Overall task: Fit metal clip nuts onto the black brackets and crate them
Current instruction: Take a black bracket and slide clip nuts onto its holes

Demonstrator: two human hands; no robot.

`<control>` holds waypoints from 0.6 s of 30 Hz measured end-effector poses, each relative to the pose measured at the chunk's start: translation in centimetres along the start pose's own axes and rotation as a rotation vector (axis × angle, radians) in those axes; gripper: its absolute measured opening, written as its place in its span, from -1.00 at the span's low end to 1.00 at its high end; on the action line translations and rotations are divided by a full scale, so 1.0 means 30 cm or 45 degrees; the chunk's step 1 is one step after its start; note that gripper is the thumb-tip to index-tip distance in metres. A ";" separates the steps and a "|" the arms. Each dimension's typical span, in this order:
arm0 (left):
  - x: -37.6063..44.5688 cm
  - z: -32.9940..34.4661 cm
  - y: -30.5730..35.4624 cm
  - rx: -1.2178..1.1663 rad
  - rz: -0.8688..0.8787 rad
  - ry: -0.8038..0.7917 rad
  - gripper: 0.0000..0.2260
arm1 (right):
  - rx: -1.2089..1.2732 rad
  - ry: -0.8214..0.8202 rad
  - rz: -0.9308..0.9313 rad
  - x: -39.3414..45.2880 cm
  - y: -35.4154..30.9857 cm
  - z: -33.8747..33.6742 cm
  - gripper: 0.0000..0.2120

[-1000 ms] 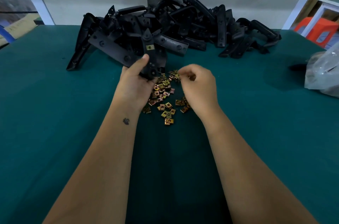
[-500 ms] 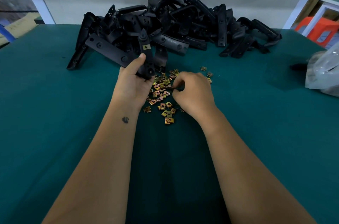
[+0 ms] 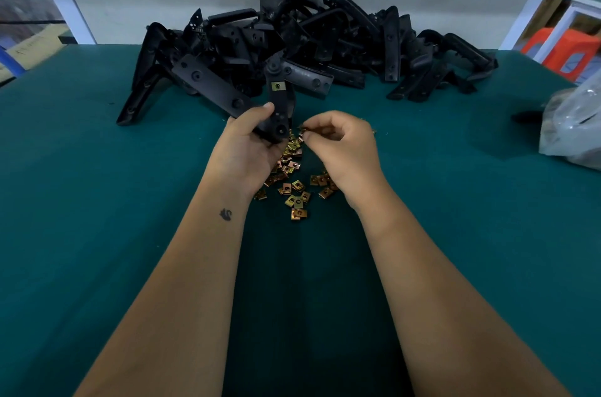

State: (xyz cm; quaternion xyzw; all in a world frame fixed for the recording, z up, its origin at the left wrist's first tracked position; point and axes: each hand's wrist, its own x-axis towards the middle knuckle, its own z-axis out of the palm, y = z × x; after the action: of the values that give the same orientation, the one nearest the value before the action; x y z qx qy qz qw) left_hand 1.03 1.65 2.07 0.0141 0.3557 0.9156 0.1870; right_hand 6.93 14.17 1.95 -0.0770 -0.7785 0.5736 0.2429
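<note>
At frame centre the right hand (image 3: 344,144) has lifted from the nut pile (image 3: 292,175) pinching a clip nut (image 3: 304,129), ready for the bracket (image 3: 279,103) gripped by the left hand (image 3: 247,146).

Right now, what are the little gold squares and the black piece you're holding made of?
The clip nuts look like thin metal: shiny yellow-gold plating, sharp folded edges. The bracket in the left hand looks like matte black plastic, though painted metal is possible.
</note>
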 end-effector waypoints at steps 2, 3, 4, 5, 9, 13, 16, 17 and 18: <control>-0.004 0.004 -0.005 0.000 -0.030 -0.053 -0.77 | 0.093 0.036 0.035 0.001 -0.002 -0.005 -0.79; -0.007 0.007 -0.008 0.006 -0.046 -0.081 -0.80 | 0.139 0.051 0.058 0.002 -0.003 -0.008 -0.82; -0.010 0.010 -0.012 0.005 -0.063 -0.106 -0.84 | 0.194 0.058 0.088 0.004 -0.004 -0.010 -0.85; -0.014 0.014 -0.015 -0.008 -0.083 -0.127 -0.86 | 0.258 0.057 0.126 0.005 -0.005 -0.012 -0.88; -0.025 0.027 -0.028 -0.049 -0.126 -0.194 -0.79 | 0.491 0.043 0.232 0.010 -0.013 -0.018 -0.92; -0.027 0.030 -0.033 -0.075 -0.121 -0.197 -0.73 | 0.648 0.043 0.248 0.011 -0.013 -0.022 -0.88; -0.026 0.028 -0.032 -0.106 -0.113 -0.172 -0.79 | 0.728 0.051 0.237 0.012 -0.011 -0.026 -0.86; -0.026 0.028 -0.031 -0.115 -0.111 -0.171 -0.79 | 0.734 0.053 0.230 0.012 -0.010 -0.026 -0.86; -0.026 0.029 -0.031 -0.119 -0.108 -0.173 -0.78 | 0.728 0.056 0.222 0.013 -0.009 -0.026 -0.86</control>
State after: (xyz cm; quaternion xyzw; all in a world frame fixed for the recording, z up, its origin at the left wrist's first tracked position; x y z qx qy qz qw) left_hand 2.20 2.55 2.20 0.0523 0.2993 0.9194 0.2499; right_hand 7.02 14.91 2.48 -0.0844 -0.5705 0.7864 0.2215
